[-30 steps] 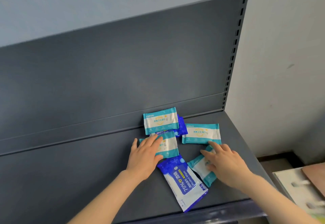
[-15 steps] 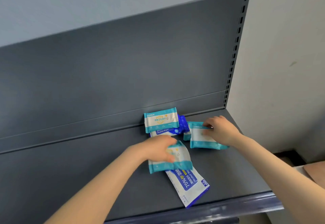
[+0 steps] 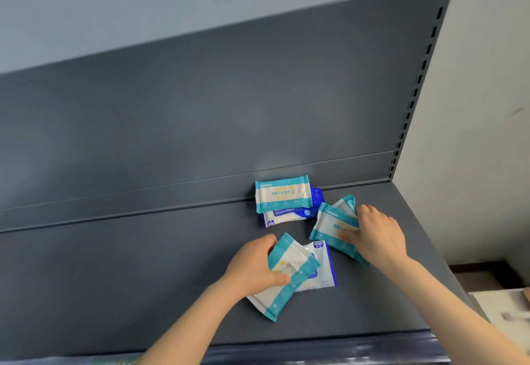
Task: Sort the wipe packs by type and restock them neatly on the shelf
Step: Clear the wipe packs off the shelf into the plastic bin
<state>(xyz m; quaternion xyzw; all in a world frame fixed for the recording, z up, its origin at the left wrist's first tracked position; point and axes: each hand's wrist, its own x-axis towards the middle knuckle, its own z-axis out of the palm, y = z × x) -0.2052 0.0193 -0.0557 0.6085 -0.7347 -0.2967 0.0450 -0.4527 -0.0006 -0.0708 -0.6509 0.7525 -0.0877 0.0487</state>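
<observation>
Wipe packs lie in a loose cluster on the right part of the grey shelf, between its back panel and its front edge. The slotted upright closes the panel on the right, against a pale wall. Both bare forearms reach in from below. The left hand grips the left teal pack, fingers curled round its upper left edge and thumb pressed on its face. This pack sits diagonally and overlaps the blue-and-white pack, which lies flat on the shelf under it. I cannot tell whether the teal one is lifted clear or rests on its lower corner. The right hand holds the right teal pack, thumb at its upper edge and fingers spread over its face. The pack is tilted, and a second teal edge shows just behind it, though blur hides whether that is another pack. Well apart from both hands, the back teal pack leans against the back panel. It rests on the alcohol wipes pack, a blue one whose label shows beneath it.
</observation>
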